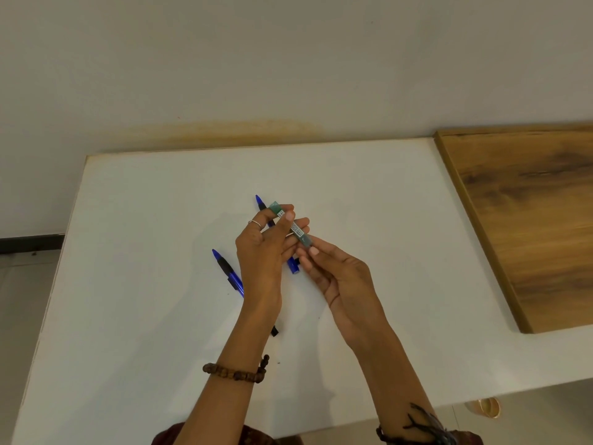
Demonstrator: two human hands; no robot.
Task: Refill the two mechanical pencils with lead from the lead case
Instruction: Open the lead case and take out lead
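Head view: two pencils [228, 273] [261, 203], one lead case [292, 225].

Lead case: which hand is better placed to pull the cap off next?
Right. The left hand grips the lead case along its body; the right hand pinches its near end.

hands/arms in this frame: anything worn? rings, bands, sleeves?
Both forearms bare, no sleeves in view. Left hand: thin silver ring on one finger; brown beaded bracelet at the wrist. Right hand: no ring visible; dark band at the wrist, with a dark branching mark on the forearm beside it.
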